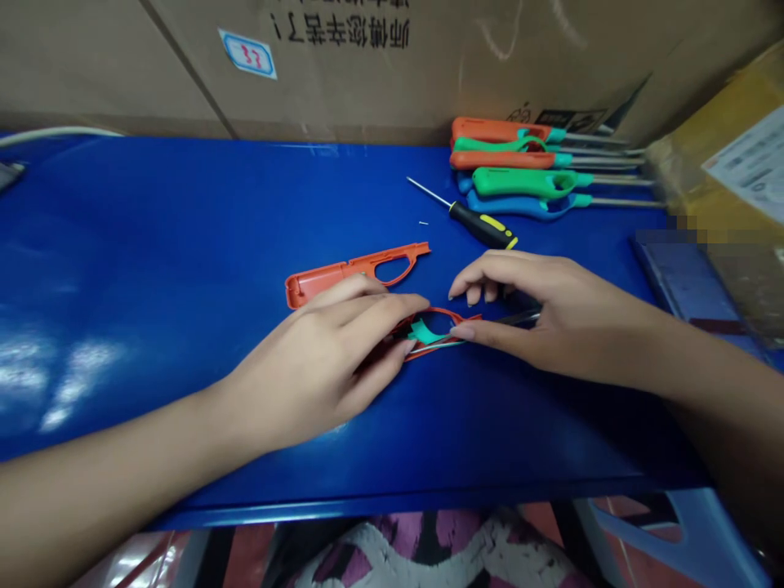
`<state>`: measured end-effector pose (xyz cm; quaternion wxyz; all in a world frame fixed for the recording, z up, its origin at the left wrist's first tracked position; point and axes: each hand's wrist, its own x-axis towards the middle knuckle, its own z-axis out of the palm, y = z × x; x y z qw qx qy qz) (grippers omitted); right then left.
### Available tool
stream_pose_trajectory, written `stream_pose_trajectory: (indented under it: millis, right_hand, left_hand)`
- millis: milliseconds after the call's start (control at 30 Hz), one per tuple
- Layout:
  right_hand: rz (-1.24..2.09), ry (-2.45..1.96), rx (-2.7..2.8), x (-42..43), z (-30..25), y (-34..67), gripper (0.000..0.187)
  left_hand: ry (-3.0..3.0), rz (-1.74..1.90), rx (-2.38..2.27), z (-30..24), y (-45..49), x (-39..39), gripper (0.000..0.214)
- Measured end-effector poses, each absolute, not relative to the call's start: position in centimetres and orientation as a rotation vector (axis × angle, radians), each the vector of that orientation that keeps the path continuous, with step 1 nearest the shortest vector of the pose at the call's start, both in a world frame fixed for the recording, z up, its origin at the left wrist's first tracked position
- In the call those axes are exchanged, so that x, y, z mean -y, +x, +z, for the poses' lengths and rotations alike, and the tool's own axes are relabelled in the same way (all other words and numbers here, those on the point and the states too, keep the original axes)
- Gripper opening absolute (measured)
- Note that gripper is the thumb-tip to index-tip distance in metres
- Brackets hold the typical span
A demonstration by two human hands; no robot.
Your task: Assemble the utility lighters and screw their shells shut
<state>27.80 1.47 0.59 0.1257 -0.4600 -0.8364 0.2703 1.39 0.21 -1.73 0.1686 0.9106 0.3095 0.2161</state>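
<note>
My left hand (334,359) lies over an orange lighter shell half (436,336) on the blue table (184,269), fingers pressed down on it. A teal trigger piece (424,331) sits inside the shell. My right hand (527,314) pinches the shell's front end, where a thin metal tube (520,318) pokes out under the fingers. A second orange shell half (355,273) lies empty just beyond my left hand.
A black and yellow screwdriver (474,222) lies behind my right hand. Several finished long lighters (527,167) in orange, green and blue are stacked at the back right. Cardboard boxes (380,57) line the far edge; a yellow packet (728,163) sits right.
</note>
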Motion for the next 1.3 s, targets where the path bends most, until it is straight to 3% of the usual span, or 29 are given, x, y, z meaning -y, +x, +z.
stream_pose_trajectory:
  millis: [100,300,533,900,1300]
  right_hand:
    - [0.766,-1.329,2.556,-1.9,1.3,29.2,0.035]
    - [0.833,-1.222,2.703,-2.9,2.0,30.4,0.010]
    - [0.932,-1.142,2.630,-3.2,2.1,30.1,0.009]
    - [0.311,-1.090,2.959,-0.9,2.3,29.1,0.019]
    - [0.181,-1.142,3.006,0.0,2.1,29.0,0.022]
  left_hand:
    - [2.593,0.608,-0.852,-1.5,1.4,-0.2,0.036]
    - [2.541,0.598,-0.838,-1.3,1.3,-0.1,0.034]
    - [2.494,0.616,-0.863,-1.4,1.2,-0.3,0.037]
    - [2.562,0.635,-0.913,-1.4,1.1,-0.3,0.039]
    - [2.543,0.579,-0.924,-1.1,1.2,-0.6,0.036]
